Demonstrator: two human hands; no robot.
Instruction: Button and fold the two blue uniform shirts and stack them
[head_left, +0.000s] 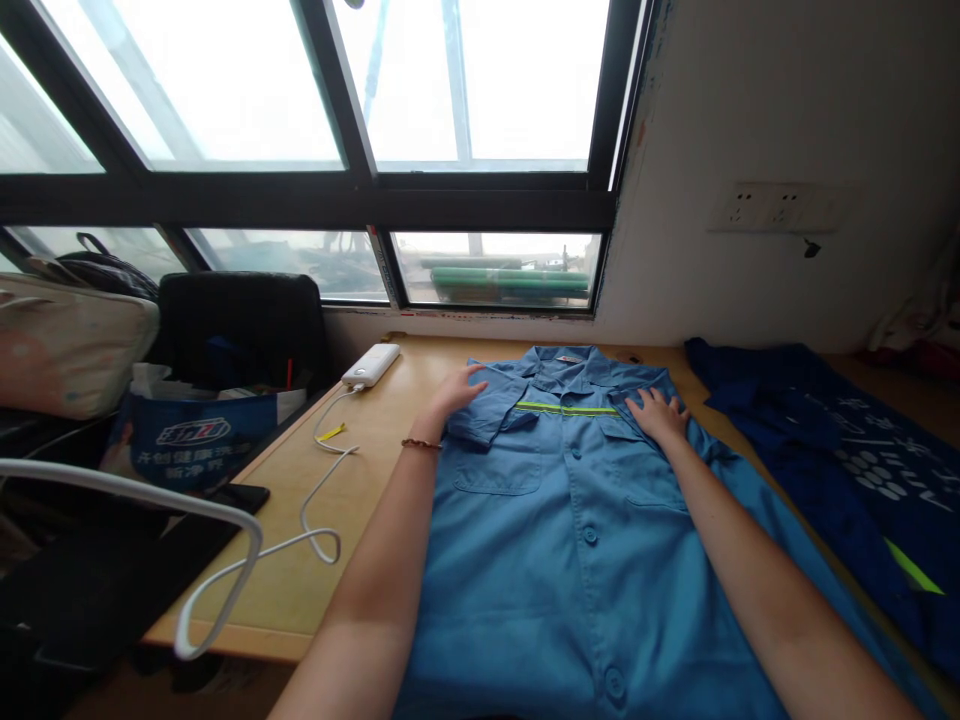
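A blue button-front work shirt [510, 560] lies front side up on the wooden table, its collar towards the window. A yellow-green stripe crosses its chest above two flap pockets. At the shoulder and short sleeve on the left side, my left hand [454, 392] touches the cloth, its thumb and a finger stretched out and apart; the other fingers are mostly hidden. My right hand [660, 414] rests on the opposite sleeve with its fingers spread over the fabric. A braided bracelet circles my left wrist.
A white power bank [372, 365] with a white cable [307, 510] sits on the table [281, 590] at left. Dark blue clothing [832, 450] lies at right. Beyond the left edge are a black chair [240, 310] and a blue bag [187, 440]. Windows and a wall stand behind.
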